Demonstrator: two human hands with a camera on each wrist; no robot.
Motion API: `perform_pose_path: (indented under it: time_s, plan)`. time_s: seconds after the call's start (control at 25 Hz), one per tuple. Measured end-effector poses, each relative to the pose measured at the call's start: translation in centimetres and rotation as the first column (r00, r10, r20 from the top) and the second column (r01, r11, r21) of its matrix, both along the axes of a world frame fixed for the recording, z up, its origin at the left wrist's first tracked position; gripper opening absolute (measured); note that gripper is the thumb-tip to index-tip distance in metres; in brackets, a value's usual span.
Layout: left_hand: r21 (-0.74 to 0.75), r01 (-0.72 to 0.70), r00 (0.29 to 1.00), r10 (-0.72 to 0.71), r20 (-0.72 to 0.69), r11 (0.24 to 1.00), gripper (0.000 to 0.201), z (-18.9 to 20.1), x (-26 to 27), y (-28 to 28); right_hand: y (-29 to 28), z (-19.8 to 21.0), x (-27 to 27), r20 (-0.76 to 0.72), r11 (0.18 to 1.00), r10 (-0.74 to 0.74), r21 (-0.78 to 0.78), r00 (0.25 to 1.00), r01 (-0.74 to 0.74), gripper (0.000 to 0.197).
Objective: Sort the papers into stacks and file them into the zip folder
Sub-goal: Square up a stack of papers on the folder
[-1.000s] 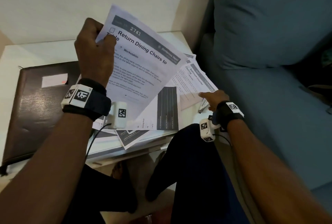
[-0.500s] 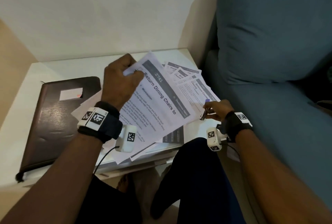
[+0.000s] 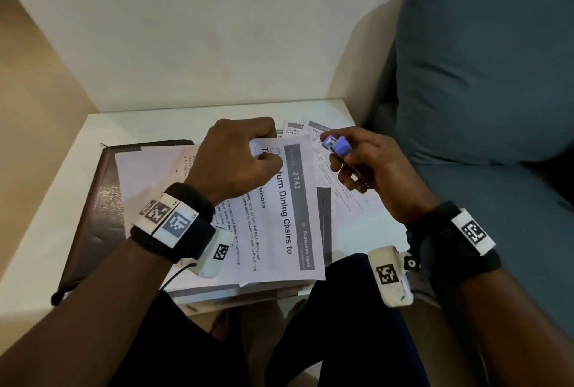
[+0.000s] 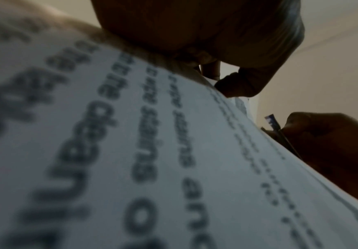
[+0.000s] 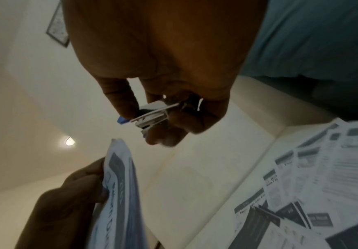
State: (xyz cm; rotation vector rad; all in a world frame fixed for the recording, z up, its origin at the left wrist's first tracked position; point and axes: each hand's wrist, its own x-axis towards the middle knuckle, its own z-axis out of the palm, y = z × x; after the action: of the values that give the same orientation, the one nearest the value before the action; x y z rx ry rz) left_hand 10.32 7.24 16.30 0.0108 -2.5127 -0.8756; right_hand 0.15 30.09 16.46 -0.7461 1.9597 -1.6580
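The left hand (image 3: 236, 157) pinches a white printed paper sheet (image 3: 279, 216); the right hand (image 3: 369, 166) grips a small purple stapler (image 3: 337, 146).

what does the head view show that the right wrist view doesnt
Only the head view shows the dark zip folder lying on the white table, the sheet's heading with the number 2741, and both wristbands. Only the right wrist view shows the stapler's metal underside from below, a ceiling light and a framed picture. Both show the left hand pinching the top corner of the held papers, the right hand gripping the small purple stapler, loose sheets fanned on the table and the blue sofa.
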Motion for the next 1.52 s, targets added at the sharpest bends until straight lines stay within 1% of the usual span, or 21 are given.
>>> perform_pose_path:
  time_s: [0.08,0.2,0.28,0.4,0.48,0.6,0.8,0.96,1.08,1.16,1.24,1.32,1.36,1.44,1.52]
  plan:
    - [-0.055,0.01,1.0,-0.011,-0.002,0.998,0.007,0.0,0.3,-0.1,-0.3,0.5,0.6,-0.167,0.998,0.042,0.057,0.985,-0.032,0.036]
    - [-0.116,0.016,1.0,-0.017,-0.004,0.993,0.007,-0.1,0.6,-0.2,-0.4,0.4,1.2,-0.328,0.988,0.102,0.146,0.939,-0.056,0.034]
    - [-0.134,0.016,1.0,-0.017,-0.009,0.991,0.008,0.0,0.6,-0.2,-0.4,0.4,1.4,-0.446,0.98,0.107,0.197,0.888,-0.02,0.032]
    - [-0.143,0.007,1.0,-0.008,-0.006,0.99,0.007,0.0,0.8,-0.2,-0.6,0.6,1.5,-0.564,0.974,0.105,0.226,0.819,0.031,0.031]
    - [-0.155,0.007,1.0,-0.008,-0.005,0.988,0.005,-0.1,0.7,-0.3,-1.0,0.7,1.5,-0.603,0.965,0.116,0.255,0.789,0.053,0.033]
    - [-0.176,0.005,1.0,-0.007,-0.013,0.984,0.006,-0.2,0.7,-0.3,-1.2,0.9,1.3,-0.617,0.963,0.116,0.261,0.778,0.064,0.035]
    - [-0.187,-0.023,1.0,0.02,-0.014,0.982,0.009,-0.1,1.0,-0.5,-1.0,1.2,1.5,-0.644,0.967,0.141,0.252,0.752,0.035,0.039]
    - [-0.213,-0.038,0.999,0.033,-0.025,0.976,0.006,-0.2,1.2,-0.2,-1.2,0.8,1.3,-0.628,0.964,0.131,0.26,0.767,0.049,0.042]
    - [-0.218,-0.034,0.998,0.021,-0.065,0.975,0.017,-0.4,1.1,-0.4,-1.3,0.7,1.4,-0.601,0.967,0.129,0.253,0.789,0.035,0.04]
    - [-0.225,-0.006,0.997,-0.013,-0.08,0.974,0.018,-0.5,1.2,-0.6,-1.2,0.7,1.5,-0.558,0.961,0.129,0.273,0.82,0.035,0.04]
    - [-0.216,0.026,0.995,-0.046,-0.088,0.976,0.015,-0.4,1.4,-0.8,-1.2,0.7,1.6,-0.466,0.969,0.098,0.247,0.879,0.023,0.035]
    - [-0.187,0.043,0.993,-0.061,-0.096,0.982,0.017,-0.3,1.5,-1.0,-1.3,0.8,1.8,-0.309,0.993,0.045,0.118,0.95,-0.009,0.027]
    - [-0.168,0.045,0.994,-0.062,-0.095,0.985,0.019,-0.3,1.5,-1.1,-1.3,0.7,1.8,-0.229,0.998,0.026,0.062,0.973,-0.012,0.028]
    - [-0.139,0.04,0.994,-0.054,-0.097,0.989,0.02,-0.2,1.5,-1.2,-1.4,0.3,1.7,-0.12,1.0,0.001,0.012,0.993,0.001,0.032]
    - [-0.123,0.034,0.994,-0.046,-0.099,0.992,0.02,-0.1,1.5,-1.2,-1.4,-0.1,1.6,-0.063,1.0,-0.002,-0.02,0.998,0.0,0.036]
